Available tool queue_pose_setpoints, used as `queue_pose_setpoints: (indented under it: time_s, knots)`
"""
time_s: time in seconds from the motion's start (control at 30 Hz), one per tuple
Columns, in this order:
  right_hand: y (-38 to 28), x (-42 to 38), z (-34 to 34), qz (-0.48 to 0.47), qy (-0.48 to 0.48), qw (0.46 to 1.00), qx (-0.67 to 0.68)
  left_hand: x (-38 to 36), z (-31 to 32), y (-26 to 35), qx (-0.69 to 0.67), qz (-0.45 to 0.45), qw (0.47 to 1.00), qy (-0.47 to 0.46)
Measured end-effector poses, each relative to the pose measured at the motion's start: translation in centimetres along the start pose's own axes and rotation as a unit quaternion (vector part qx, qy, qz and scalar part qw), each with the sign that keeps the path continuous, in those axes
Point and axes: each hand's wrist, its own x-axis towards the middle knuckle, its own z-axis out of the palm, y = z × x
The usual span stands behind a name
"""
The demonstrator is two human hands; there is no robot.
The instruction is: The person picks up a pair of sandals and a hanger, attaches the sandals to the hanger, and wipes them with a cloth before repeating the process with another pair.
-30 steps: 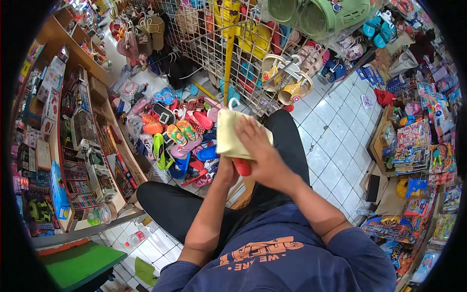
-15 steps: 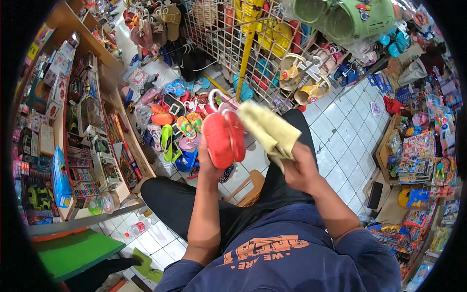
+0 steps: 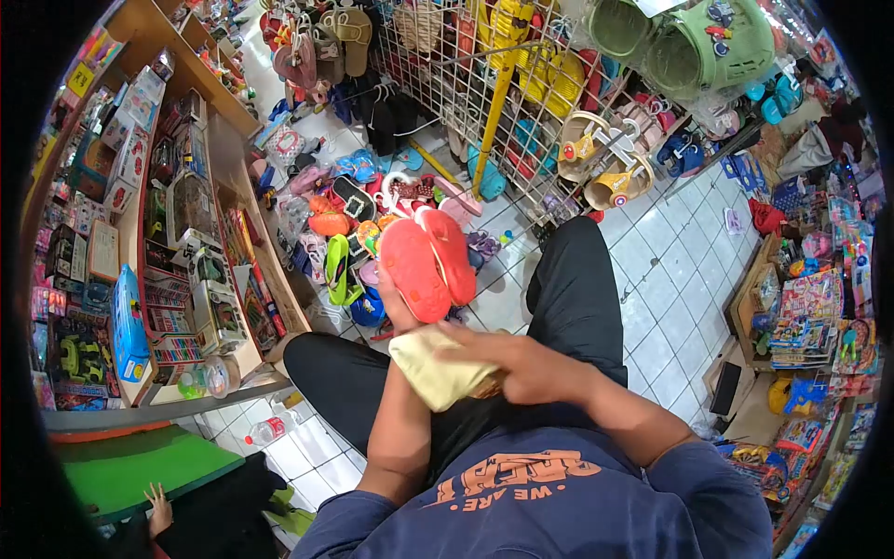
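A pair of red sandals point(image 3: 428, 265), soles facing up toward me, is held by my left hand point(image 3: 399, 303), whose fingers are mostly hidden behind them. My right hand point(image 3: 517, 363) is closed on a pale yellow cloth point(image 3: 442, 368), folded and bunched. The cloth lies across my left wrist, just below the heel ends of the sandals. Beyond the sandals, a pile of assorted children's footwear point(image 3: 340, 242) covers the floor, including a lime green pair point(image 3: 337, 270) and a decorated black sandal point(image 3: 356, 200).
A wire rack point(image 3: 447, 84) hung with footwear stands ahead, green clogs point(image 3: 694, 56) at its upper right. Toy shelves point(image 3: 200, 252) line the left, packaged toys point(image 3: 805, 307) the right. Another person's hand point(image 3: 160, 511) shows at lower left beside a green board point(image 3: 140, 470). A plastic bottle point(image 3: 270, 429) lies on the tiles.
My right hand has brought the cloth down and left, from beside the sandals to my left wrist. The sandals have turned so their soles face me. Another person's hand has appeared at lower left.
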Motion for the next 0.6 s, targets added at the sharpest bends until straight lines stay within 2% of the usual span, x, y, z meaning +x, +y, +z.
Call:
queue_pose_setpoints:
  time_s: [0.03, 0.07, 0.1, 0.13, 0.17, 0.2, 0.23, 0.27, 0.3, 0.33, 0.37, 0.4, 0.43, 0.47, 0.57, 0.6]
  knots:
    - [0.9, -1.0, -0.7, 0.077, -0.018, 0.991, 0.107, -0.1, 0.2, 0.4, 0.043, 0.031, 0.999, 0.001]
    - [1.6, -2.0, -0.5, 0.082, 0.058, 0.976, 0.194, -0.2, 0.5, 0.6, 0.085, 0.063, 0.994, 0.001]
    - [1.7, -2.7, -0.6, 0.084, 0.132, 0.948, 0.278, -0.2, 1.3, 0.9, 0.195, 0.125, 0.973, 0.017]
    - [1.0, -3.2, -1.2, 0.115, 0.215, 0.924, 0.295, -0.3, 1.1, 0.7, 0.264, 0.163, 0.95, 0.04]
    - [1.7, -3.4, -1.1, 0.094, 0.303, 0.915, 0.25, -0.5, 0.7, 0.7, 0.253, 0.159, 0.954, 0.012]
    - [0.6, -2.6, -2.4, 0.033, 0.362, 0.91, 0.2, -0.7, 0.2, 0.7, 0.242, 0.154, 0.958, -0.016]
    - [0.5, -2.0, -3.0, 0.009, 0.401, 0.898, 0.18, -0.8, 0.2, 0.4, 0.242, 0.155, 0.958, -0.015]
    - [0.5, -1.4, -3.7, -0.015, 0.441, 0.883, 0.159, -0.9, 0.3, 0.0, 0.183, 0.113, 0.974, -0.065]
    - [0.5, -0.6, -4.8, -0.032, 0.421, 0.906, -0.018, -0.9, 0.5, -0.4, 0.123, 0.07, 0.983, -0.117]
    - [0.5, 0.2, -5.7, -0.048, 0.389, 0.899, -0.194, -1.1, 0.7, -0.5, 0.124, 0.071, 0.983, -0.119]
    - [0.5, 1.3, -5.7, -0.004, 0.362, 0.921, -0.139, -1.5, 0.9, -0.7, 0.149, 0.05, 0.98, -0.126]
    - [0.1, 1.9, -6.5, 0.023, 0.233, 0.966, -0.107, -1.9, 1.2, -0.8, 0.174, 0.028, 0.976, -0.131]
    - [-0.1, 3.0, -6.2, -0.014, 0.206, 0.964, -0.17, -2.0, 2.0, -1.2, 0.201, 0.03, 0.975, -0.093]
    - [-0.4, 4.1, -5.7, -0.053, 0.179, 0.955, -0.232, -2.1, 1.8, -1.5, 0.219, 0.068, 0.969, -0.09]
    - [0.9, 4.3, -3.5, -0.061, 0.145, 0.954, -0.255, -1.0, -0.2, -1.4, 0.12, 0.114, 0.986, -0.012]
    - [1.2, 4.0, -2.9, -0.064, 0.144, 0.954, -0.256, -0.8, 1.4, -1.4, -0.069, 0.103, 0.989, -0.085]
